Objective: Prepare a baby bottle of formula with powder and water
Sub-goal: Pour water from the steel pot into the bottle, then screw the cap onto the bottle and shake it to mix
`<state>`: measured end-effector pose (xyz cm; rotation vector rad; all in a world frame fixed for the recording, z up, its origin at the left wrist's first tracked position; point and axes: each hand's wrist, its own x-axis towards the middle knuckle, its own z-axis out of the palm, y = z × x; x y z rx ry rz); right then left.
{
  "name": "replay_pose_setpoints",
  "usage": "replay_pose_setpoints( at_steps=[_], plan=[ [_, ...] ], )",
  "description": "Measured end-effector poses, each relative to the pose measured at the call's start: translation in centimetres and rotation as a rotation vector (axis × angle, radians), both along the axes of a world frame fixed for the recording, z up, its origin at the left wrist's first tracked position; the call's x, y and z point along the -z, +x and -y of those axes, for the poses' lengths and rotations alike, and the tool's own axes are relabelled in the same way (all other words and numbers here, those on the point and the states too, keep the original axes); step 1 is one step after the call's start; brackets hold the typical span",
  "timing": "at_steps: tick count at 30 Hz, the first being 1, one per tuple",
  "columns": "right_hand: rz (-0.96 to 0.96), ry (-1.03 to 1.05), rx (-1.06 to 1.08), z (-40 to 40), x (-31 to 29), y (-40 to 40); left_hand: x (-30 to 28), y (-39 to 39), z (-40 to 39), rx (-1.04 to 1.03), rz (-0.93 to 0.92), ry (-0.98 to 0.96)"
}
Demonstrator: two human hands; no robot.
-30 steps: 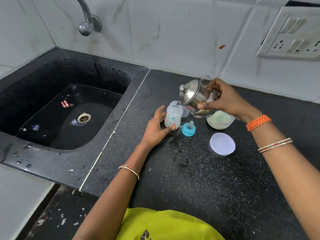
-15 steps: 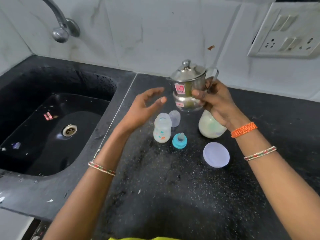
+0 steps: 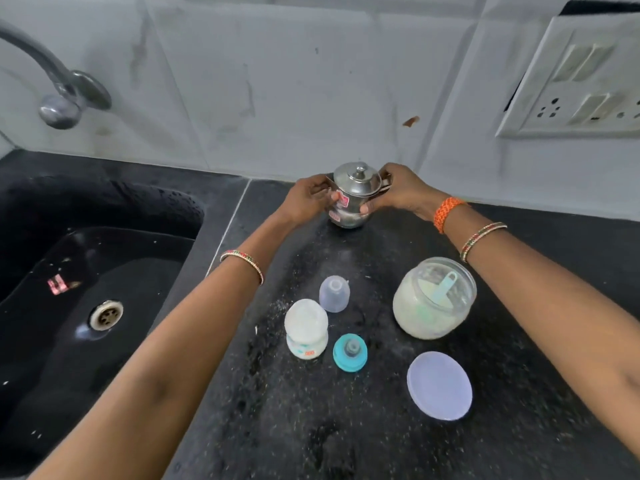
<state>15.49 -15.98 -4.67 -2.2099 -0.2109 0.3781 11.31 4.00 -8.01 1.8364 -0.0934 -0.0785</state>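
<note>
A small steel kettle (image 3: pixel 353 199) with its lid on stands at the back of the black counter, near the wall. My left hand (image 3: pixel 308 200) and my right hand (image 3: pixel 398 192) both grip its sides. Nearer to me stands the open baby bottle (image 3: pixel 306 329) with whitish content inside. Its teal nipple ring (image 3: pixel 349 352) lies right of it and its clear cap (image 3: pixel 334 293) stands behind it. An open jar of formula powder (image 3: pixel 433 297) with a light blue scoop (image 3: pixel 445 289) in it sits to the right.
The jar's round lid (image 3: pixel 439 385) lies flat on the counter (image 3: pixel 311 427) at the front right. A black sink (image 3: pixel 69 306) with a drain fills the left, under a tap (image 3: pixel 62 95). A wall socket panel (image 3: pixel 575 81) is at the upper right.
The kettle has moved from above the bottle to the back of the counter. My left hand left the bottle and joined my right hand on the kettle.
</note>
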Motion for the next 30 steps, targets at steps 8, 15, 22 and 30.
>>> replay_pose_setpoints(
  at_steps=[8,15,22,30],
  plan=[
    [-0.013,-0.161,-0.030,-0.7,0.8,0.8,1.7,0.2,0.3,-0.059,-0.083,-0.084],
    [0.306,-0.371,-0.042,-0.7,-3.9,-5.5,-0.6,-4.1,-1.2,-0.108,-0.078,-0.034],
    [0.429,0.021,-0.030,-0.9,-2.5,-19.0,-1.7,-16.4,-1.8,-0.223,0.056,-0.431],
    [0.609,-0.456,-0.102,-2.1,0.8,-24.9,0.7,-23.1,-1.0,-0.088,0.021,-0.414]
  ],
)
